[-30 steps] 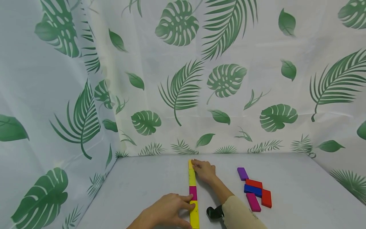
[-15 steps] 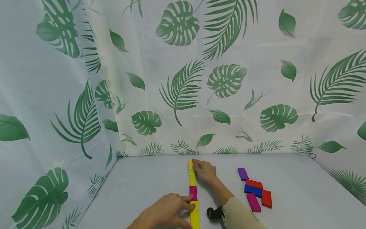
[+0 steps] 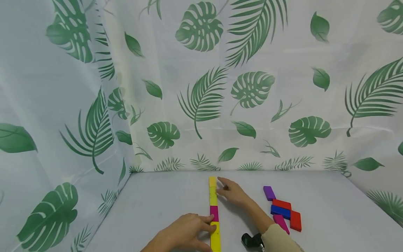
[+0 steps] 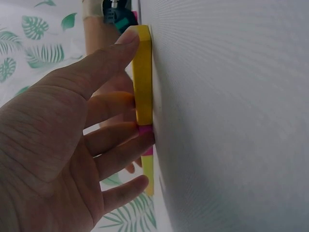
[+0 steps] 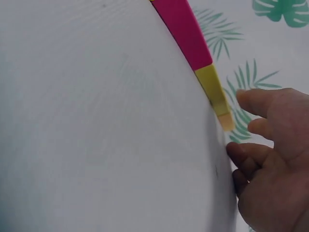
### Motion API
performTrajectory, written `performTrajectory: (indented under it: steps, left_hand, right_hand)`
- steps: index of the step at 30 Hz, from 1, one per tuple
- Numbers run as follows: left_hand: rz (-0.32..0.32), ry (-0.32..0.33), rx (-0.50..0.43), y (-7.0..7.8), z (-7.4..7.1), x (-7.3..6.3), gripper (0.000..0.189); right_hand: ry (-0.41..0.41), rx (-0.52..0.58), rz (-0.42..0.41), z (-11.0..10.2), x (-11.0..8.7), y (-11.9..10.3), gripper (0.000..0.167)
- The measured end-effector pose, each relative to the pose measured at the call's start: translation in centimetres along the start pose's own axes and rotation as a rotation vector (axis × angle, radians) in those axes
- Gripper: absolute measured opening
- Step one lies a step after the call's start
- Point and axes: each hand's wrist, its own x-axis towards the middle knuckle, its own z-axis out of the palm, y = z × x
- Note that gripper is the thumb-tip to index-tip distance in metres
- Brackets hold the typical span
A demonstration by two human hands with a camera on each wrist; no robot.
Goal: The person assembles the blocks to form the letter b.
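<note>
Colored blocks lie end to end in a straight row: a near yellow block [image 3: 215, 241], a magenta block [image 3: 214, 211], a lighter yellow block [image 3: 213, 196] and an orange-yellow block [image 3: 212, 181] at the far end. My left hand [image 3: 185, 231] rests along the row's near part from the left. Its thumb touches the near yellow block [image 4: 142, 77] by its end, and its fingers reach that block and the magenta one. Beside the far end, my right hand [image 3: 233, 191] hovers with fingers spread loosely and nothing in them, its fingertips close to the row's right side.
Right of the row, loose blocks lie in a cluster: purple [image 3: 269, 193], red [image 3: 281, 203], blue [image 3: 280, 211], another red [image 3: 295, 221] and magenta [image 3: 281, 224]. A black device [image 3: 251, 240] sits at my right wrist. Leaf-printed curtains [image 3: 201, 147] border the white table [image 3: 157, 199].
My right hand has come off the far end block and moved slightly right, its fingers opening. The left hand stays on the row. The head view has shifted a little.
</note>
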Motion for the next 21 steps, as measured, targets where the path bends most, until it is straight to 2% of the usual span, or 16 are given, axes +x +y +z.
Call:
performTrajectory:
  steps: [6,14,21]
  left_hand:
    - [0.072,0.046,0.043,-0.2,0.2,0.0,0.063]
    - [0.082,0.042,0.040,-0.4,0.1,-0.1,0.062]
    - [0.071,0.034,0.036,-0.4,0.1,0.0,0.063]
  right_hand:
    - [-0.044,0.022,-0.033,-0.3,-1.4,0.5,0.064]
    - [-0.054,0.015,-0.044,-0.4,-2.5,0.2,0.063]
    - [-0.115,-0.002,-0.091,-1.2,-3.1,0.0,0.063]
